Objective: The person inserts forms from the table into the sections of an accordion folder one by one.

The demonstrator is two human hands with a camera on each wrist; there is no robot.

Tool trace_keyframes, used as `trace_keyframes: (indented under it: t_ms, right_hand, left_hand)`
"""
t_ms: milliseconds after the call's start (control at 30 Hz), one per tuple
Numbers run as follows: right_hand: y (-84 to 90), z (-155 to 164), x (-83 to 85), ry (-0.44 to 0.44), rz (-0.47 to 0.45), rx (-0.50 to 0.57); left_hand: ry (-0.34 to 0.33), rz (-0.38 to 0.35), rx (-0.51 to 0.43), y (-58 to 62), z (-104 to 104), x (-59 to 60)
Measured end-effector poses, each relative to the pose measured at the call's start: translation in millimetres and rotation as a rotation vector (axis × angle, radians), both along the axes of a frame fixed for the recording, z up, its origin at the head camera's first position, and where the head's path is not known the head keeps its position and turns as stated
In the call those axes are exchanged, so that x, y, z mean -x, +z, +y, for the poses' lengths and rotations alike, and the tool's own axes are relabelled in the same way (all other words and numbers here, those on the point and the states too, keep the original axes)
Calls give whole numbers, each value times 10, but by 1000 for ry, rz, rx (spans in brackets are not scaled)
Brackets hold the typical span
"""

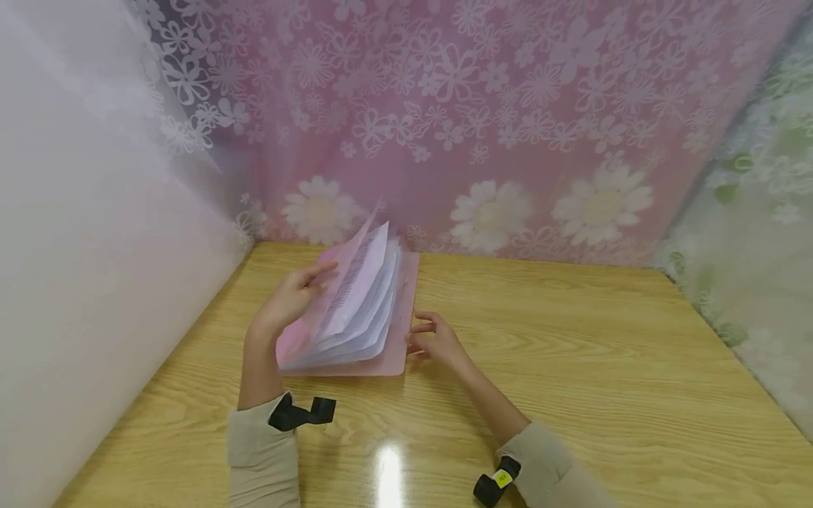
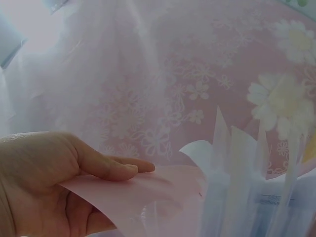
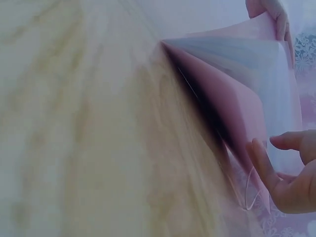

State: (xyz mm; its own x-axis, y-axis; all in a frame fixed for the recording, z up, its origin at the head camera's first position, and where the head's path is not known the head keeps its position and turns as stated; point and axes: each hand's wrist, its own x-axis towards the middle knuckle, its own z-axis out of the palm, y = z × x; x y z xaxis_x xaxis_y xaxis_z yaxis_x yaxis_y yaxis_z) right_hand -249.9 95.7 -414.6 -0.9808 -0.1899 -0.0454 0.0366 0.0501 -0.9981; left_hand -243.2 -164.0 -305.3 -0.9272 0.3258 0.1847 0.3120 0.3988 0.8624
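A pink folder (image 1: 387, 367) stands partly fanned on the table, its white sheets and clear sleeves (image 1: 381, 303) spread between the covers. My left hand (image 1: 288, 303) pinches the front cover at its edge; in the left wrist view the thumb lies over the pink cover (image 2: 163, 197) and other fingers are beneath it. At the folder's right edge is my right hand (image 1: 438, 342), fingers loosely bent and thumb apart. In the right wrist view its fingertips (image 3: 256, 148) overlap the back cover (image 3: 237, 106), while the thumb points towards the sleeves.
The wooden table (image 1: 571, 339) runs up to a pink flowered curtain (image 1: 444, 141) behind the folder. A pale sheet wall (image 1: 114, 212) borders the left side, and a green-flowered one (image 1: 762, 247) the right. A thin cord loop (image 3: 247, 197) hangs by the back cover.
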Motion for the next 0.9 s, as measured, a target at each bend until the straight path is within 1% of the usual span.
trace_keyframes:
  t_ms: [100, 233, 267, 400, 500, 633, 733, 833, 900]
  right_hand:
    - [-51, -23, -52, 45, -54, 18]
    - [-103, -40, -99, 80, -93, 63]
    - [-116, -44, -104, 85, -97, 78]
    - [-157, -41, -113, 84, -90, 100]
    - [-180, -33, -103, 78, -81, 101]
    - [-218, -19, -85, 72, -64, 103]
    - [-260, -9, -81, 73, -59, 116]
    - [-298, -11, -87, 75, -57, 125]
    - [-319, -19, -93, 75, -51, 124]
  left_hand:
    - [-2, 3, 11, -18, 2, 10]
    - [2, 8, 24, -36, 12, 22]
    - [7, 11, 31, -40, 15, 23]
    - [-9, 0, 44, -48, 46, -3]
    - [-49, -3, 69, -75, 74, -14]
    - [-123, 49, 127, -162, 100, -4]
    - [-163, 104, 139, -244, 114, -12]
    - [-164, 144, 122, -324, 125, -34]
    - [-151, 149, 103, -381, 135, -47]
